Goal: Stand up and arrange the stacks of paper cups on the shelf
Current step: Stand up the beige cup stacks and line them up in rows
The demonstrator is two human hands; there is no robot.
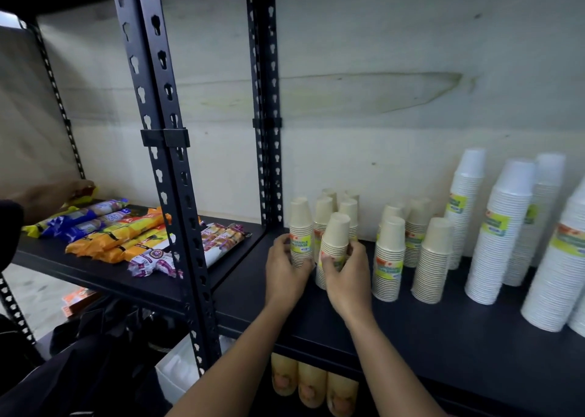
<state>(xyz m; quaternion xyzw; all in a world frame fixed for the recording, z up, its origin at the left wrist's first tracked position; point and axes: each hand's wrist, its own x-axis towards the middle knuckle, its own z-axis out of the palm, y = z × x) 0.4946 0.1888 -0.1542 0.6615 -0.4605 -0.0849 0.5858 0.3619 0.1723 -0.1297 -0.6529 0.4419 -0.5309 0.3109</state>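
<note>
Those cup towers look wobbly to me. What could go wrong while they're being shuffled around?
1. The left hand holds the labelled beige paper cup stack and the right hand holds the front beige paper cup stack. Both stacks sit close to the other beige stacks behind, so shifting either could knock those over.
2. The tall white cup stacks stand on the same black shelf, and a jolt might topple them.

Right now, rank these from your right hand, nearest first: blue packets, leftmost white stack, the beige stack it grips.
1. Beige stack, gripped in the right hand.
2. Leftmost white stack, off to the right.
3. Blue packets, far left.
</note>
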